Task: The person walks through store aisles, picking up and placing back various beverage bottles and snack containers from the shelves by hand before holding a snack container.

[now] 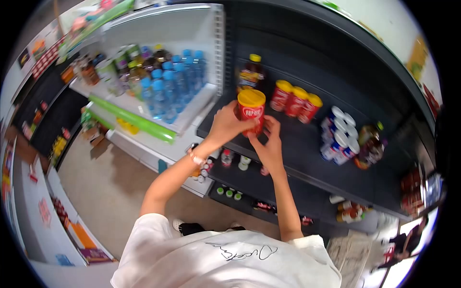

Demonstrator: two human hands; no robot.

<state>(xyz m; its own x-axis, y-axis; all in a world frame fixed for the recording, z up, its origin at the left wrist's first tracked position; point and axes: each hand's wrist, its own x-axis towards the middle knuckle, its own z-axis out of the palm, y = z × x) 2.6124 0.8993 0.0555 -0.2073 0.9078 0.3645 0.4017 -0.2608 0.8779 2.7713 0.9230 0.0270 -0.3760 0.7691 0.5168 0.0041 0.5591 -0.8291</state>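
A red can with a yellow lid (251, 104) is held upright above the front part of the dark shelf (293, 141). My left hand (226, 126) wraps round its left side, with a band at the wrist. My right hand (269, 142) touches its lower right side with the fingertips. Behind the can stands a dark bottle with a yellow cap (251, 72). To the right, several similar red cans (296, 102) stand in a row on the shelf.
Blue-capped water bottles (177, 81) fill the white shelf at the left. White-topped cans (340, 137) and bottles (370, 144) stand farther right on the dark shelf. Lower shelves hold small bottles (226, 157). A person (407, 242) is at the far lower right.
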